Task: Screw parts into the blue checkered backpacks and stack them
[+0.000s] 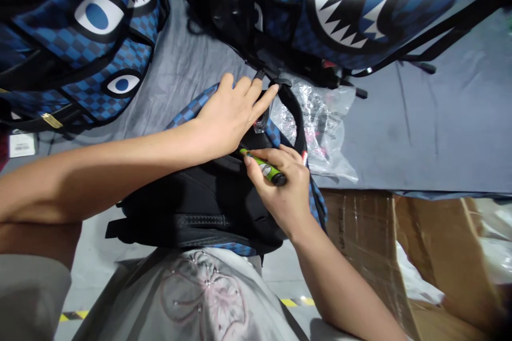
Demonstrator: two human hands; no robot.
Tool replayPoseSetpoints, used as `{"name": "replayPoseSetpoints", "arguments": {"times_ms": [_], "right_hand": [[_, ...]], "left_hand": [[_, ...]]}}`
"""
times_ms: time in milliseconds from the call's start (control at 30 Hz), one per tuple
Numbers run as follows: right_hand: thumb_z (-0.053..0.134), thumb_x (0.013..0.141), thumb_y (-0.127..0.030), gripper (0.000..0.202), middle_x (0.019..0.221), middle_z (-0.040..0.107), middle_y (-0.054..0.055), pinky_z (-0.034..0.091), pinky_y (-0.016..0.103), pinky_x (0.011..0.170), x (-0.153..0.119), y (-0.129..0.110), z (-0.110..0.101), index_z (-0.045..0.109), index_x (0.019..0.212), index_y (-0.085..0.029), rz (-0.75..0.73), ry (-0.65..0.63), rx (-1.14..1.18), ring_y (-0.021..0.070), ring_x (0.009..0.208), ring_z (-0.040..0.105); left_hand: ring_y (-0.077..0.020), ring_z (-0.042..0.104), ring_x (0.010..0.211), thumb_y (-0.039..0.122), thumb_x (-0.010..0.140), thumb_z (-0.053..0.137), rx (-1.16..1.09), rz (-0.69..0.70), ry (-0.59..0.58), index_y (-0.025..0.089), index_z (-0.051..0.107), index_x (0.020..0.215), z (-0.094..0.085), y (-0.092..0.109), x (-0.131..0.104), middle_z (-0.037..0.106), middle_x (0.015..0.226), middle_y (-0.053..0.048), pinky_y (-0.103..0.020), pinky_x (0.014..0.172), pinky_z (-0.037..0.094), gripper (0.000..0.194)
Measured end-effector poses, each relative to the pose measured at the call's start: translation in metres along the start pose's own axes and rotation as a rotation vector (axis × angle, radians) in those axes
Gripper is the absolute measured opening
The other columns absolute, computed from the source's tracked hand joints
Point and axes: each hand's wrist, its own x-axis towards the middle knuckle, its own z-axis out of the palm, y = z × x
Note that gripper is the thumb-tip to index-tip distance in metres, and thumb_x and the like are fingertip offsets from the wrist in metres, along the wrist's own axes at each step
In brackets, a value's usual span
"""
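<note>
A black and blue-checkered backpack (180, 192) lies against my body, its dark back panel facing up. My left hand (232, 106) rests palm down across its upper part near the straps, with its fingers stretched out and apart; the thumb is hidden. In my right hand (284, 176) I grip a green, marker-like stick (268, 170) with a black end and a white picture on its side. Its thin end points at the dark fabric just below my left hand. A small red-and-white piece shows beside my right knuckles; what it is I cannot make out.
Blue-checkered backpacks with eye and shark-teeth prints stand at the left (100, 53) and at the back right (360, 16). A clear plastic bag (324, 122) lies on the grey-covered table (420, 128). Below its edge is an open cardboard box (364, 234).
</note>
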Motion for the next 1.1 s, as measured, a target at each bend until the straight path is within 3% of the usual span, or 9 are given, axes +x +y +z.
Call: {"name": "replayPoseSetpoints", "arguments": {"times_ms": [167,333,467,667,900,1100], "right_hand": [[0.067,0.089,-0.029,0.007,0.088,0.076,0.004,0.048,0.049,0.099,-0.004,-0.006,0.011,0.069,0.084,-0.024,0.069,0.102,0.052,0.0238,0.092,0.071],[0.066,0.089,-0.028,0.009,0.085,0.076,0.004,0.049,0.049,0.096,-0.006,-0.007,0.017,0.068,0.081,-0.024,0.107,0.179,0.044,0.0238,0.089,0.071],[0.064,0.090,-0.030,0.011,0.087,0.076,0.004,0.054,0.045,0.088,-0.006,-0.006,0.018,0.069,0.083,-0.024,0.131,0.154,0.112,0.0230,0.087,0.071],[0.064,0.090,-0.027,0.010,0.084,0.075,0.004,0.051,0.048,0.093,-0.003,-0.009,0.018,0.069,0.082,-0.024,0.097,0.149,0.101,0.0239,0.088,0.071],[0.064,0.090,-0.030,0.010,0.087,0.075,0.004,0.054,0.045,0.088,-0.004,-0.007,0.017,0.069,0.084,-0.024,0.125,0.136,0.139,0.0233,0.088,0.071],[0.066,0.088,-0.026,0.007,0.085,0.075,0.004,0.052,0.045,0.087,-0.005,-0.007,0.010,0.069,0.082,-0.024,0.093,0.126,0.038,0.0235,0.087,0.071]], "left_hand": [[-0.0416,0.036,0.133,0.053,0.088,0.057,-0.016,-0.018,-0.033,0.020,0.015,0.159,-0.005,0.002,0.000,0.036,0.151,-0.014,-0.057,0.112,0.023,0.089],[-0.0426,0.035,0.134,0.057,0.087,0.058,-0.028,-0.008,-0.036,0.024,0.015,0.159,-0.008,0.002,0.000,0.037,0.153,-0.013,-0.058,0.111,0.023,0.090],[-0.0403,0.039,0.131,0.055,0.086,0.061,-0.002,-0.008,-0.044,0.022,0.021,0.158,-0.009,0.002,0.002,0.040,0.151,-0.015,-0.056,0.109,0.027,0.090],[-0.0370,0.041,0.131,0.036,0.090,0.059,0.066,-0.025,-0.103,0.014,0.024,0.157,-0.014,0.002,0.004,0.035,0.156,-0.018,-0.051,0.108,0.030,0.079],[-0.0361,0.042,0.130,0.041,0.089,0.061,0.102,-0.011,-0.086,0.018,0.023,0.158,-0.013,0.001,0.003,0.037,0.155,-0.017,-0.050,0.106,0.032,0.082],[-0.0348,0.042,0.131,0.030,0.092,0.056,0.100,-0.013,-0.099,0.013,0.026,0.157,-0.014,0.001,0.001,0.036,0.156,-0.018,-0.046,0.106,0.033,0.073]]}}
